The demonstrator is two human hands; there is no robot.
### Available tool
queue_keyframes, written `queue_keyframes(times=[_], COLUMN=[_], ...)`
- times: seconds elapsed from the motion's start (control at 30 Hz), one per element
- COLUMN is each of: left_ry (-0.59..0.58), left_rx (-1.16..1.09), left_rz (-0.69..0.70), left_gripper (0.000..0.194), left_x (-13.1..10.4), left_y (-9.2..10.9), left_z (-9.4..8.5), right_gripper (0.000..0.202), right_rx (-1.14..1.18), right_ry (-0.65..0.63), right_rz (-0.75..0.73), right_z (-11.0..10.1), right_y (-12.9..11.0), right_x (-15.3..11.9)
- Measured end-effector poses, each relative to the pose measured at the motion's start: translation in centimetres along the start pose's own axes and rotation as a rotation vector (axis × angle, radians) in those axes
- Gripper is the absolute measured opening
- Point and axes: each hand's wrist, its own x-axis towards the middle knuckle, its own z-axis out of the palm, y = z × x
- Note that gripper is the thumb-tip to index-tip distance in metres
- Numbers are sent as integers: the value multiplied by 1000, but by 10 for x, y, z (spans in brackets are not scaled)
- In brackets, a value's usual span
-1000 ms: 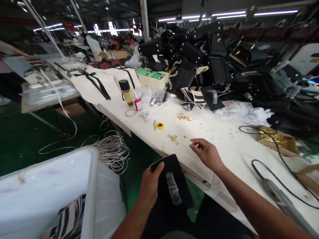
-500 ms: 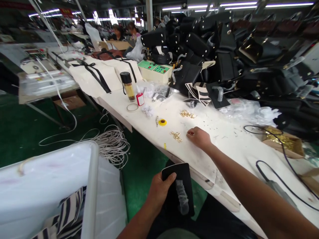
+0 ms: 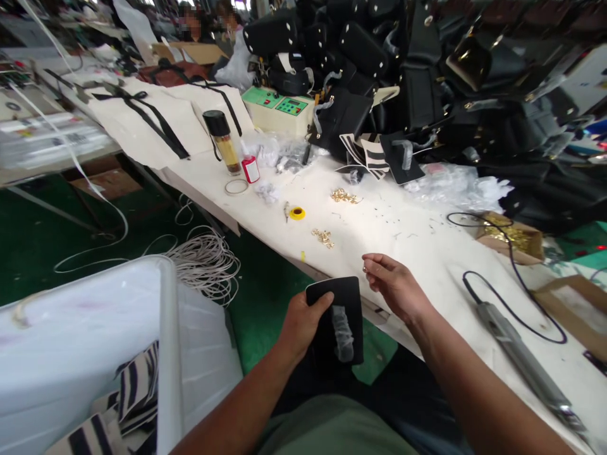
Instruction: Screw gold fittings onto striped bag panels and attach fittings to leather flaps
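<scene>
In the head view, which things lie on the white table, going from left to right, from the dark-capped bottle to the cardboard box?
Dark-capped bottle → red glue bottle → yellow tape roll → near pile of gold fittings → far pile of gold fittings → cardboard box of gold parts.

My long white workbench [image 3: 427, 253], green floor [image 3: 42, 240] below w/ coiled white cable [image 3: 203, 262], black bags [image 3: 427, 69] heaped at rear, green-topped control box [image 3: 277, 110], white plastic bin [image 3: 85, 335] at my left, co-workers in bkgd.

Flat black panel [image 3: 337, 319] (plastic-wrapped handle) upright above the lap.
</scene>
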Motion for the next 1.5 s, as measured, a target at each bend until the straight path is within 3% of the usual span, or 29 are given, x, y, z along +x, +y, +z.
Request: queue_keyframes(times=[0.1, 0.2, 0.37, 0.5, 0.7, 0.97, 1.13, 1.5], left_ry=[-11, -4, -29, -30, -16, -20, -38, 42], left_rx=[75, 169, 312, 393, 481, 516, 546, 616], left_rz=[50, 96, 165, 209, 268, 300, 321, 368], left_gripper=[39, 37, 33, 31, 32, 28, 26, 27], left_x=[1, 1, -3, -10, -24, -44, -54, -60], left_y=[3, 3, 1, 4, 14, 28, 31, 29], left_z=[11, 21, 38, 48, 59, 66, 69, 67], right_gripper=[45, 38, 29, 31, 33, 18, 6, 3], right_rx=[130, 159, 8, -44, -74, -366, -453, -603], right_ry=[34, 115, 204, 286, 246, 275, 230, 214], right_rz=[49, 5, -140, -146, -145, -398, -609, -725], right_z=[-7, -19, -28, -21, -15, -18, -19, -22], right_y=[5, 12, 24, 27, 31, 25, 22, 17], right_x=[-23, -39, -61, -75, -88, -104, -109, -118])
